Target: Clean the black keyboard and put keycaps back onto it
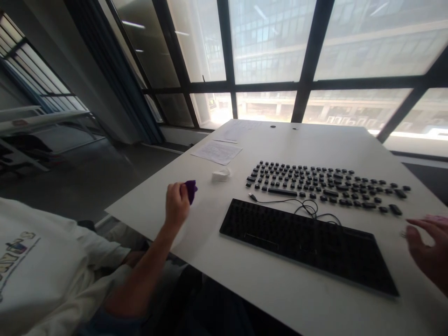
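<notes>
Head view: one keyboard [308,247]; left hand [177,204] holds one purple cloth [191,191] (probably).

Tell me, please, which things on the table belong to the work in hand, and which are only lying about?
Probably part of the work:
purple cloth, held in the left hand
black keyboard with cable
loose keycaps

Apparently just lying about:
papers
white, tissue-like item
</notes>
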A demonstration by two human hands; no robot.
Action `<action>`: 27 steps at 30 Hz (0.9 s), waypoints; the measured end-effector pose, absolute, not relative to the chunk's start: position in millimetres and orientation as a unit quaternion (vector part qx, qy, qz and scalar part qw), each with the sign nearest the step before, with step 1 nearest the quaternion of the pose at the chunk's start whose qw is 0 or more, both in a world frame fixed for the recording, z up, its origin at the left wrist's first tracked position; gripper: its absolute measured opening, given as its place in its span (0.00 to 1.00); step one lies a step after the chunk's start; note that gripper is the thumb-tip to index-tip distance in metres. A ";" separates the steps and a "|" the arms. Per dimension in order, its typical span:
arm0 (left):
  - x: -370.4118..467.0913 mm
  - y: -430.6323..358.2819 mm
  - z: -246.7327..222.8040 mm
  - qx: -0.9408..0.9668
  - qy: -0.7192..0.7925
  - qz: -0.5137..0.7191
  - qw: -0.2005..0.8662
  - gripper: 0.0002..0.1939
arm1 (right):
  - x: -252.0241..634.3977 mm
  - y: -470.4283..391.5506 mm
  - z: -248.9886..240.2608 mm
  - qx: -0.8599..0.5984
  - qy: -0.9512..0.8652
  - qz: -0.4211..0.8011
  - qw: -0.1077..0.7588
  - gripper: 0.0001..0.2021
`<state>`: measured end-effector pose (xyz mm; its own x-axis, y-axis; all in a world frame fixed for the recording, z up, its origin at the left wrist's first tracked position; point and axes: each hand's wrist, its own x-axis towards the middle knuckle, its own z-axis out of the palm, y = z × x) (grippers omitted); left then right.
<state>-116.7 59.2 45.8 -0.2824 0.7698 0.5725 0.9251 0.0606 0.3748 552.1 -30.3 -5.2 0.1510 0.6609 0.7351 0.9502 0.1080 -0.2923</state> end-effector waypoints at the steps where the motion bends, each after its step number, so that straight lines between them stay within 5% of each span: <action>1: -93.3 49.8 46.1 -0.616 -0.690 -0.365 0.105 0.18 | 536.5 -29.5 0.5 -0.622 -0.652 -0.208 0.381 0.14; 6: 5.3 13.9 32.1 -0.823 -0.490 -0.284 -0.045 0.22 | 437.4 -32.4 33.2 -0.542 -0.742 -0.159 0.361 0.09; 12: 5.1 17.9 14.6 -0.866 -0.458 -0.177 -0.095 0.23 | 319.0 -29.2 62.8 -0.486 -0.799 0.008 0.354 0.09; 17: 9.8 19.1 14.0 -0.840 -0.448 -0.268 -0.150 0.18 | 221.8 -19.9 64.8 -0.445 -0.846 0.088 0.279 0.11; 22: -0.9 26.7 27.2 -0.681 -0.520 -0.461 -0.231 0.14 | 160.2 -44.5 63.2 -0.411 -0.879 -0.021 0.242 0.16; 27: -20.4 33.5 42.8 -0.594 -0.564 -0.545 -0.180 0.21 | 151.0 -80.6 67.3 -0.308 -0.918 -0.054 0.245 0.07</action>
<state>-20.4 33.5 42.8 -0.2306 0.8656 0.4444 0.4737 -0.2990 0.8284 151.0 -80.6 67.3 -0.6910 0.5383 0.4825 0.5909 0.8051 -0.0519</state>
